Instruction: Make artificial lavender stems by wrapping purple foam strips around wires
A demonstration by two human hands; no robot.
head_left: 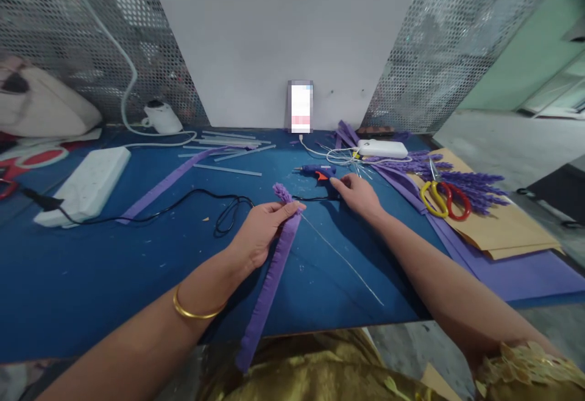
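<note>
My left hand (267, 227) pinches a purple paper strip (274, 273) near its top, where a small purple flower tip (282, 192) sticks up past the fingers. The strip hangs down over the table's front edge. A thin pale wire (345, 259) runs from the pinch toward the lower right. My right hand (359, 195) has its fingers closed around the handle end of a blue glue gun (315, 170) with an orange trigger. The gun's nozzle points left. A black cord (205, 191) lies behind my left hand.
Glue sticks (228, 170) and another purple strip (169, 183) lie at the back left, near a white power strip (94, 181). A phone (300, 107) leans on a white board (283, 41). At right are scissors (445, 200), purple flower stems (475, 184), brown paper (507, 224) and a power bank (382, 149).
</note>
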